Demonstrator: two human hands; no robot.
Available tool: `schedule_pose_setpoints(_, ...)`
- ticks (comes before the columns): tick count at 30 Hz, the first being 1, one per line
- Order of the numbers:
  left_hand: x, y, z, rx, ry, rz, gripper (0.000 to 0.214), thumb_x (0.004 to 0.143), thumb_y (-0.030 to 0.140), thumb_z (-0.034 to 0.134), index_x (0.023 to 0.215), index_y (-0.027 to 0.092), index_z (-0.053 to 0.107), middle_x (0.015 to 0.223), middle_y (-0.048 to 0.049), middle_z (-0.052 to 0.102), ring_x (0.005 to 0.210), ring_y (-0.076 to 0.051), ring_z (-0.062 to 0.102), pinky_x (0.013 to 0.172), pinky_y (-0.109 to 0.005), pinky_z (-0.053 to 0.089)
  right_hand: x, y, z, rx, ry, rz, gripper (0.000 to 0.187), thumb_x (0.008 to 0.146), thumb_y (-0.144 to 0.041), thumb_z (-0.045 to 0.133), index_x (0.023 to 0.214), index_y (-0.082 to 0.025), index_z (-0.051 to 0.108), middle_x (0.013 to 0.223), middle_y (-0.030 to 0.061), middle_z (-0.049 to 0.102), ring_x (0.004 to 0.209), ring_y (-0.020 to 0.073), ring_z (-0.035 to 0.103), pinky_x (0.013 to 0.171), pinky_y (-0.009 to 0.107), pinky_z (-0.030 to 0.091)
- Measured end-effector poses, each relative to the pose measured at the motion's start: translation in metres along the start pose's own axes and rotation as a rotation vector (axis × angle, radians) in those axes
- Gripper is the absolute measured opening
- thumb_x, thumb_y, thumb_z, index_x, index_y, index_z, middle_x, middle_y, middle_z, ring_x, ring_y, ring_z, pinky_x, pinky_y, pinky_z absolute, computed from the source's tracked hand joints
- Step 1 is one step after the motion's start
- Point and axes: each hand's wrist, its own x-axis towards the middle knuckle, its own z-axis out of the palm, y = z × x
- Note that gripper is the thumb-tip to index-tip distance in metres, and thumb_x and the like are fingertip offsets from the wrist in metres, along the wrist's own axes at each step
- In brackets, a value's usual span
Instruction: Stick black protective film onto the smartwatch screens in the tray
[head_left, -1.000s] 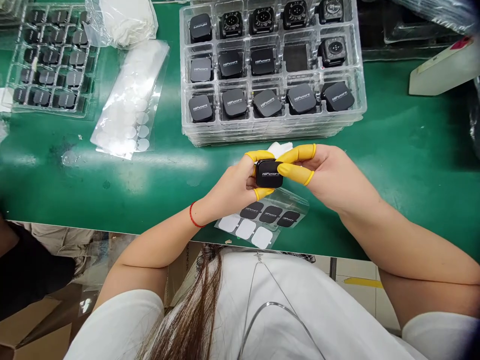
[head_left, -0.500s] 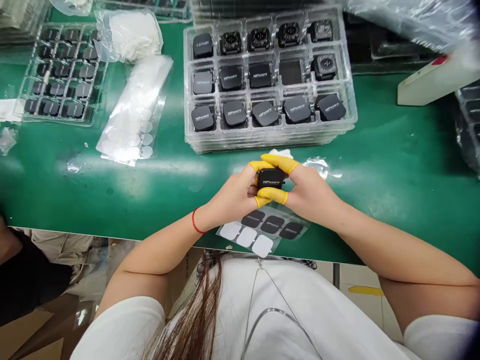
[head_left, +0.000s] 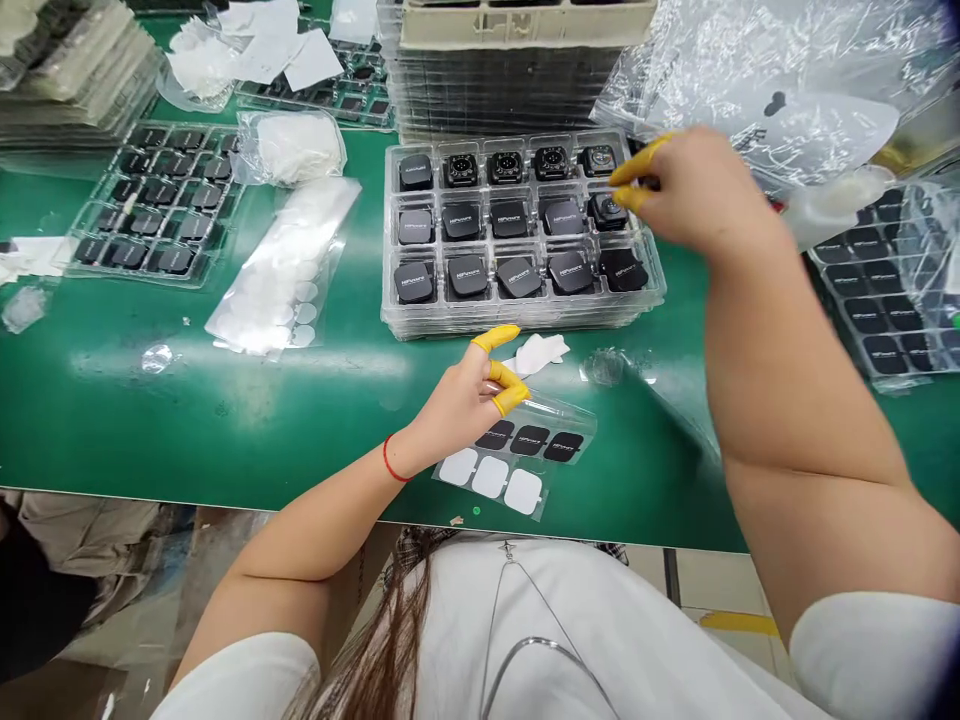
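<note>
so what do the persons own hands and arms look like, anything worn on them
Yellow finger cots cover fingertips on both the left hand and the right hand. A thin red cord bracelet circles the left wrist. The arms come out of short white sleeves: the left sleeve and the right sleeve.

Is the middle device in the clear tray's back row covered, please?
No, the device is bare: its round sensor face shows, with no black cover.

sticker sheet (head_left: pixel 491 470) in front of a plastic tray (head_left: pixel 523 318) of watch bodies (head_left: pixel 467 275)
</note>
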Motion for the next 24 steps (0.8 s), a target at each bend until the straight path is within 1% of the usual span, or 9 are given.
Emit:
schedule_pose_setpoints(4,0.000,-0.002,0.003,0.010,-0.030,0.011,0.055,0.087,0.021,0.061,0.137,0.022,0.038,0.083,0.0013,0.068,0.086,-0.015,0.071,0.075,-0.030,0.053,0.005,0.021,-0.009,-0.054,-0.179,-0.015,0.052,0.066,-0.025,0.084,0.116,-0.015,0.074,0.115,0.0062,0.068,0.115,0.0249,0.060,0.096,0.034,0.042)
schedule_pose_setpoints(6,0.001,-0.004,0.004,0.024,-0.041,0.003,0.053,0.086,0.020,0.061,0.135,0.022,0.040,0.083,0.0012,0.068,0.086,-0.015,0.071,0.075,-0.030,0.053,0.013,0.023,-0.009,-0.117,-0.186,-0.080,0.049,0.063,-0.026,0.085,0.110,-0.016,0.075,0.111,0.0024,0.070,0.123,0.0258,0.055,0.103,0.033,0.037)
schedule_pose_setpoints(10,0.002,-0.008,0.006,0.036,-0.034,-0.005,0.048,0.087,0.022,0.061,0.131,0.021,0.045,0.087,-0.0013,0.070,0.087,-0.016,0.070,0.078,-0.031,0.054,0.015,0.025,-0.004,-0.184,-0.087,-0.148,0.016,0.081,-0.018,0.066,0.093,-0.012,0.073,0.106,0.0044,0.072,0.124,0.0272,0.056,0.106,0.040,0.034)
schedule_pose_setpoints(13,0.004,-0.012,0.008,0.011,-0.031,-0.006,0.045,0.087,0.022,0.060,0.129,0.020,0.046,0.090,-0.0020,0.069,0.086,-0.014,0.070,0.081,-0.031,0.055,-0.007,0.019,-0.003,-0.023,0.117,-0.096,0.025,0.088,-0.008,0.048,0.093,-0.018,0.071,0.106,0.0054,0.071,0.116,0.0232,0.061,0.103,0.039,0.041)
schedule_pose_setpoints(16,0.005,-0.015,0.011,-0.050,-0.042,0.000,0.048,0.088,0.024,0.061,0.133,0.022,0.042,0.092,-0.0015,0.065,0.085,-0.014,0.070,0.084,-0.032,0.056,-0.052,-0.010,0.005,0.418,0.306,-0.078,0.035,0.089,-0.006,0.042,0.102,-0.021,0.071,0.101,0.0057,0.071,0.096,0.0193,0.065,0.087,0.034,0.049)
schedule_pose_setpoints(18,0.005,-0.018,0.014,-0.100,-0.079,0.003,0.066,0.085,0.026,0.066,0.141,0.025,0.032,0.094,-0.0010,0.063,0.083,-0.014,0.070,0.084,-0.033,0.057,-0.088,-0.041,0.018,0.567,0.272,-0.090,0.031,0.087,-0.007,0.045,0.102,-0.017,0.070,0.100,0.0074,0.070,0.091,0.0191,0.064,0.081,0.033,0.048)
schedule_pose_setpoints(21,0.005,-0.024,0.021,-0.157,-0.104,0.012,0.094,0.080,0.030,0.074,0.150,0.032,0.011,0.099,-0.0023,0.062,0.082,-0.016,0.068,0.077,-0.034,0.059,-0.133,-0.084,0.043,0.678,0.014,-0.145,0.021,0.087,-0.013,0.050,0.097,-0.018,0.068,0.081,0.0031,0.068,0.072,0.0176,0.060,0.066,0.031,0.046)
schedule_pose_setpoints(22,0.004,-0.026,0.024,-0.152,-0.091,0.012,0.098,0.080,0.032,0.075,0.151,0.032,0.007,0.102,-0.0037,0.061,0.084,-0.017,0.068,0.076,-0.034,0.059,-0.143,-0.094,0.050,0.678,-0.037,-0.181,0.018,0.089,-0.015,0.050,0.095,-0.019,0.067,0.080,0.0026,0.067,0.072,0.0181,0.060,0.064,0.031,0.045)
schedule_pose_setpoints(24,0.003,-0.029,0.026,-0.111,-0.059,0.022,0.095,0.081,0.034,0.074,0.150,0.032,0.009,0.114,-0.0075,0.060,0.094,-0.019,0.067,0.078,-0.036,0.059,-0.157,-0.106,0.059,0.629,-0.031,-0.252,0.016,0.091,-0.015,0.050,0.089,-0.020,0.066,0.082,0.0034,0.067,0.077,0.0193,0.059,0.066,0.032,0.045)
